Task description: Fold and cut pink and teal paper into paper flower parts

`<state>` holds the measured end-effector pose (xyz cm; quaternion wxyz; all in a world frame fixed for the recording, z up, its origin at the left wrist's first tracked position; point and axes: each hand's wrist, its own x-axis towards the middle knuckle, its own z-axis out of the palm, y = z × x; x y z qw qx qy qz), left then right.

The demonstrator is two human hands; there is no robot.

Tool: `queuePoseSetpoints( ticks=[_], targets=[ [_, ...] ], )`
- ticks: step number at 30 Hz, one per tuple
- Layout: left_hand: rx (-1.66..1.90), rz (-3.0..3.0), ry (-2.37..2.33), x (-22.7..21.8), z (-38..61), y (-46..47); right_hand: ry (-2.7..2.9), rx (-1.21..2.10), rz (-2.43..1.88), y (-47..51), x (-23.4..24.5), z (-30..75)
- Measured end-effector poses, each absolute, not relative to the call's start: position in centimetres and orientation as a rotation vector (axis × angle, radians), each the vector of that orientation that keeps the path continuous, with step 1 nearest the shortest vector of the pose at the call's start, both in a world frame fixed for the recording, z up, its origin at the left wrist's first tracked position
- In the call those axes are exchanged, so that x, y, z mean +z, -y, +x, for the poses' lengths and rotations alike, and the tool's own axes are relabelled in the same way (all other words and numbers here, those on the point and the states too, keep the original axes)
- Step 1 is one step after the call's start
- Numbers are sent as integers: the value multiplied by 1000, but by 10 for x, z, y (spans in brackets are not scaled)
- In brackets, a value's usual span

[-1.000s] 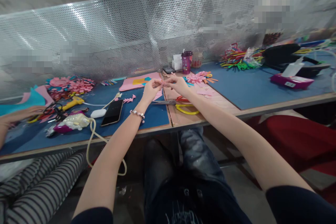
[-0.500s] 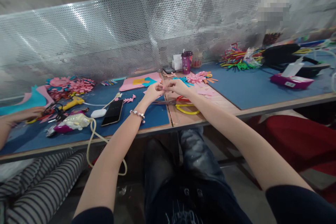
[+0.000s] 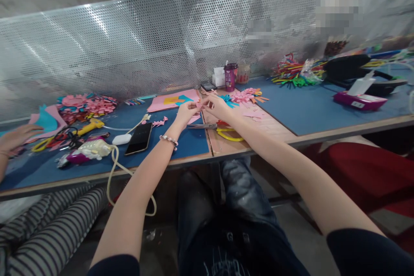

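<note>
Between my two hands is a small pink paper piece [image 3: 199, 104], pinched by the fingers of both. My left hand [image 3: 186, 113] closes on its left side, and my right hand [image 3: 216, 105] grips it from the right. Fingers hide much of its shape. Just below lie scissors [image 3: 230, 133] with yellow and red handles, blades pointing left. Beyond my hands are pink sheets [image 3: 157, 102] with orange and blue scraps on top. Fringed pink paper strips [image 3: 246, 95] and blue fringed paper [image 3: 230, 100] lie to the right of them.
A phone [image 3: 139, 139], a white case [image 3: 121, 139] and a yellow glue gun [image 3: 91, 126] lie at left. Another person's hand [image 3: 22, 135] rests near yellow-handled scissors [image 3: 42, 144]. A purple cup [image 3: 230, 77] stands behind. Colourful pipe cleaners [image 3: 294, 73] are piled at right.
My hands have shifted slightly, and more of the pink paper shows between my fingers. The other person's hand has moved left, away from the yellow-handled scissors.
</note>
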<state>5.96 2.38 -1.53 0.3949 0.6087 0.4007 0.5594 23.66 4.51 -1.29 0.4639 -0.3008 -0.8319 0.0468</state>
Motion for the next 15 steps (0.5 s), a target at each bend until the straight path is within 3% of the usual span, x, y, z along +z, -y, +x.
queuePoseSetpoints(
  ticks=[15],
  targets=[
    [1403,1578,-933,-14,62,-18,2066,-4,-748,-50,-17,237]
  ],
)
